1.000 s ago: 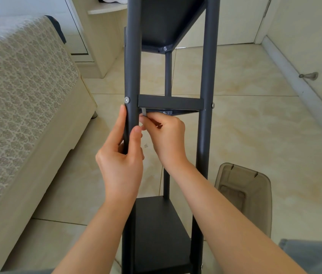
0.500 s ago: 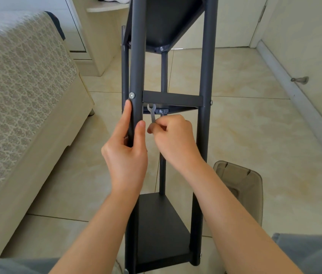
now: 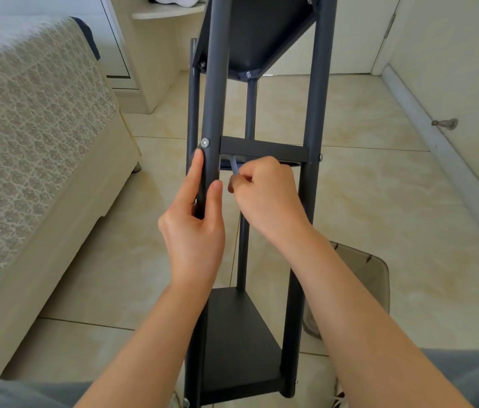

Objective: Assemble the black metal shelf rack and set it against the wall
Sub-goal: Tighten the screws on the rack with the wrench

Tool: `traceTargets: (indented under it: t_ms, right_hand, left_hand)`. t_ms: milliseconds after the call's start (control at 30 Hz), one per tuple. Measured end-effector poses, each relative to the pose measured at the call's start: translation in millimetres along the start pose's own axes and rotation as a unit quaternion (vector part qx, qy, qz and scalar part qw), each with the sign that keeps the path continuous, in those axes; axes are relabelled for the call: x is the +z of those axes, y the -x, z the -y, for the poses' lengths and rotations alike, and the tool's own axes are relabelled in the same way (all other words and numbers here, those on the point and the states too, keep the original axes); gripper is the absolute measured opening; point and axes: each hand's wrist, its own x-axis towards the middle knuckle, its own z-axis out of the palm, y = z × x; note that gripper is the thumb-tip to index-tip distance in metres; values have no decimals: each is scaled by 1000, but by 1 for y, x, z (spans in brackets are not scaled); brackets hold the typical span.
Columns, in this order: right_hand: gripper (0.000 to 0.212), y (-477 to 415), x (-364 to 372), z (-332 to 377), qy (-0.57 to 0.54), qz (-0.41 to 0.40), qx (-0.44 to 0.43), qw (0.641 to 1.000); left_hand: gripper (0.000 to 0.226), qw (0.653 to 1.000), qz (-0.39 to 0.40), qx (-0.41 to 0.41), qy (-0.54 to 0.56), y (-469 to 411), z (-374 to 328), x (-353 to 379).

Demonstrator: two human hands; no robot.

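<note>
Rack (image 3: 311, 113) sits centre of view, its posts running from the near edge up to the far top, over tiled floor (image 3: 364, 201). Left hand (image 3: 194, 231) grips the left post (image 3: 216, 83): the thumb lies on the post's front face, the index finger stretches straight up its left side, and the other fingers wrap out of sight behind it. The index tip stops just below the screw (image 3: 205, 142) at the crossbar (image 3: 263, 148) joint, very close to it; actual contact cannot be told. Right hand (image 3: 264, 198) is between the two front posts, just below the crossbar, fingers curled and pinching a small grey wrench (image 3: 235, 166). The wrench shaft rises from the fingertips to the crossbar's underside near its left end; its head is hidden there. The two hands are close, side by side, not touching. Lower shelf (image 3: 238, 334) lies nearer, under the forearms. Bed (image 3: 26, 113) with a patterned cover is at left; a translucent bin (image 3: 361, 278) is on the floor at right, partly behind the right forearm.
</note>
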Motion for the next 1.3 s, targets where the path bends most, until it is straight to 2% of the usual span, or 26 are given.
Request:
traceTargets:
  t_ms: [133, 367, 600, 967, 1133, 1300]
  right_hand:
    - [45, 0, 3, 4, -7, 9, 1, 1000]
    - [44, 5, 5, 4, -9, 2, -9, 1000]
    - [22, 3, 5, -2, 21, 0, -3, 1000]
    - [35, -1, 8, -9, -6, -50, -54, 997]
    - [28, -4, 18, -22, -59, -71, -81, 992]
    - [18, -8, 36, -32, -104, -135, -134, 976]
  left_hand:
    - [48, 1000, -4, 5, -5, -1, 1, 1]
    - [48, 1000, -10, 4, -3, -1, 0, 0]
    - [48, 1000, 0, -4, 5, 0, -1, 1]
    - [48, 1000, 6, 7, 21, 1, -3, -1]
    - [49, 1000, 9, 1, 29, 0, -2, -3]
    - [49, 999, 1, -4, 42, -1, -4, -3]
